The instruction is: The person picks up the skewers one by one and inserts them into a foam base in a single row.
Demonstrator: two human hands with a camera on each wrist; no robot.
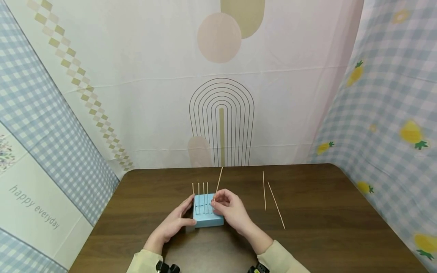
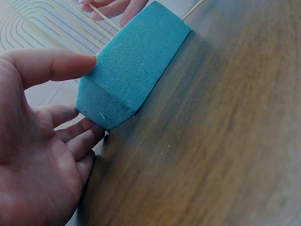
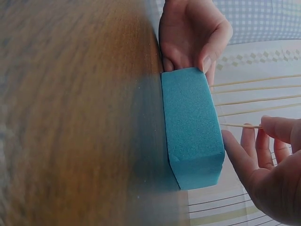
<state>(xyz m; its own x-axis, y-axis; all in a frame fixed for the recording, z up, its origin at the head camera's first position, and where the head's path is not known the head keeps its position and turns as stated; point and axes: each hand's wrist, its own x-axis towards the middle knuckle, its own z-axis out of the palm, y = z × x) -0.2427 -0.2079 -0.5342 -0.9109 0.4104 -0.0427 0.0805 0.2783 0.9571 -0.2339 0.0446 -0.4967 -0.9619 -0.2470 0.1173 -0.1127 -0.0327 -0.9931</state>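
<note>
A light blue foam block (image 1: 209, 220) sits on the table with several thin wooden skewers (image 1: 204, 195) standing in its top. My left hand (image 1: 173, 223) holds the block's left end, its thumb (image 2: 70, 64) at the near edge and its fingers along the end face. My right hand (image 1: 232, 210) pinches another skewer (image 1: 219, 181) between thumb and fingertips over the right part of the block. This skewer leans slightly right; in the right wrist view its lower end (image 3: 233, 125) meets the block's top edge.
Two loose skewers, one nearly straight up the table (image 1: 264, 191) and one slanted (image 1: 276, 206), lie right of the block. The dark wooden table (image 1: 327, 227) ends at a patterned cloth backdrop (image 1: 157, 113), with checked cloths at both sides.
</note>
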